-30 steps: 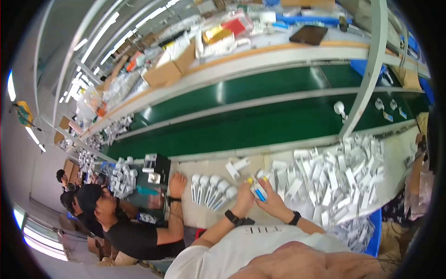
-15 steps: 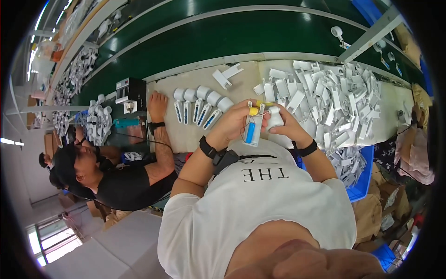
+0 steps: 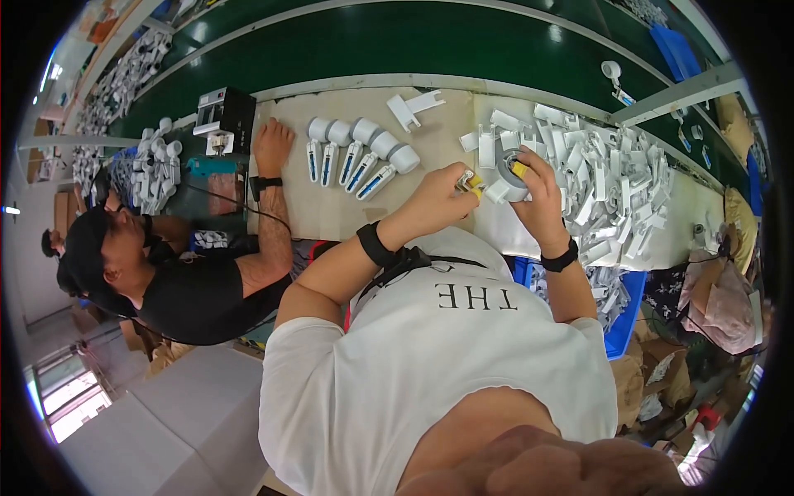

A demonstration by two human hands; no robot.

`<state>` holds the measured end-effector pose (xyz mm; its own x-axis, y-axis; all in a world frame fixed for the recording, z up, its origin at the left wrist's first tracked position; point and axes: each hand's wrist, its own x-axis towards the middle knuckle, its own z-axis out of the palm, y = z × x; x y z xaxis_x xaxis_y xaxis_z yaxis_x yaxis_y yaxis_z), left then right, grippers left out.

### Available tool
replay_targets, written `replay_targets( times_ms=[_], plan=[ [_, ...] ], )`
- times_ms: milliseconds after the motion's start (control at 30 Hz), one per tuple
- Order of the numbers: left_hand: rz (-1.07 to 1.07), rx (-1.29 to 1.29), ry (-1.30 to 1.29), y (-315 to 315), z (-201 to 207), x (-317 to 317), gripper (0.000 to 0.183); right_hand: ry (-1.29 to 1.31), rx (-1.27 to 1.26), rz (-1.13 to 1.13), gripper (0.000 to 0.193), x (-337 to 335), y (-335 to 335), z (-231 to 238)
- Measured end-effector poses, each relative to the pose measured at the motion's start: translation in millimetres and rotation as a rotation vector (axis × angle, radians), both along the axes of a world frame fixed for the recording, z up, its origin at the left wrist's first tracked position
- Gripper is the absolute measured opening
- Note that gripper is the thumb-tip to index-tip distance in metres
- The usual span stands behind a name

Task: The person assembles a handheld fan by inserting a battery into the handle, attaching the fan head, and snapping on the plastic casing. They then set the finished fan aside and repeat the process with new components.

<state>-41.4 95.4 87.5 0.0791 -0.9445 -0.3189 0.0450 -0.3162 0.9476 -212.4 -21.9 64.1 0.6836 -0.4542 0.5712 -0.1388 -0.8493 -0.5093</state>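
My left hand (image 3: 437, 200) is closed around a part whose yellow and pale end (image 3: 470, 183) shows at the fingertips; the rest is hidden in the grip. Beside it my right hand (image 3: 542, 197) grips a white round head (image 3: 514, 188), its hollow, dark-rimmed end turned upward. A yellow piece (image 3: 518, 169) shows at that opening, by the right fingers. Left of my hands, several white round-headed devices (image 3: 364, 131) with blue-marked handles lie in a row. A loose white forked casing (image 3: 415, 107) rests beyond them.
A large heap of white casings (image 3: 608, 178) covers the table's right side. Below it stands a blue bin (image 3: 626, 318) of similar parts. At left, a co-worker's forearm (image 3: 275, 165) rests on the table beside a black machine (image 3: 225, 120). A green belt (image 3: 372, 54) runs behind.
Both hands have moved farther out over the table, and the right has tipped the round head so its opening faces up. The blue cell in the left hand's part no longer shows.
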Motion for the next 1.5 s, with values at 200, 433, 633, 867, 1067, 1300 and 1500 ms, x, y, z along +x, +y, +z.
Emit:
replay_targets(
  times_ms=[200, 433, 633, 867, 1067, 1300, 1500],
  plan=[
    [-0.025, -0.144, -0.377, -1, -11, 2, 0.021, 0.177, -0.189, 0.041, 0.053, -8, 0, 14],
    [-0.171, -0.208, -0.47, -5, -13, 2, 0.026, 0.184, 0.733, 0.419, 0.052, -19, -20, 42],
    [-0.313, -0.141, -0.551, -6, -12, -6, 0.029, 0.399, 0.559, 0.451, 0.046, -8, -29, 54],
    [-0.372, 0.059, -0.265, 0, -26, -5, 0.024, 0.445, 0.593, 0.498, 0.048, -7, -31, 26],
    [-0.331, 0.246, -0.017, 6, -39, -5, 0.022, 0.427, 0.784, 0.484, 0.048, -9, -21, -13],
    [-0.177, 0.218, 0.114, 0, -35, -4, 0.02, 0.101, 1.659, 0.384, 0.047, 18, -58, -71],
    [0.346, -0.123, 0.461, -12, -33, 16, 0.025, 0.778, -0.008, -0.322, 0.044, 63, -52, -122]
  ],
)
